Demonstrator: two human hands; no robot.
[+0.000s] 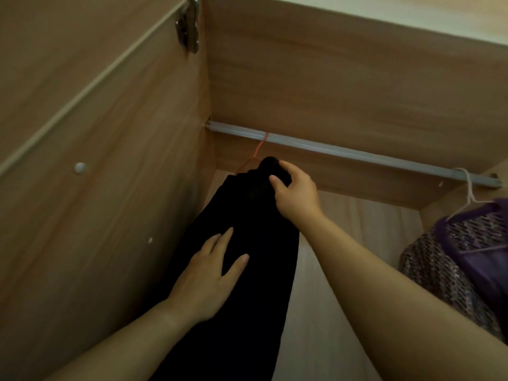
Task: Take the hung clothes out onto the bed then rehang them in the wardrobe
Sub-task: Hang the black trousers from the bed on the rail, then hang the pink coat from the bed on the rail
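Observation:
A black garment [242, 284] hangs from a thin orange hanger [259, 145] hooked over the metal rail [357, 156] at the wardrobe's left end. My right hand [295, 193] grips the top of the black garment just under the hook. My left hand [209, 273] lies flat on the garment's front, fingers spread and straight. A purple knitted garment [464, 259] hangs on a pale hanger [467, 193] at the rail's right end.
The wooden wardrobe side wall [123, 188] stands close on the left, with a metal hinge [188, 26] near the top. A wooden panel [343, 86] runs above the rail. The pale back panel [343, 270] shows between the two garments.

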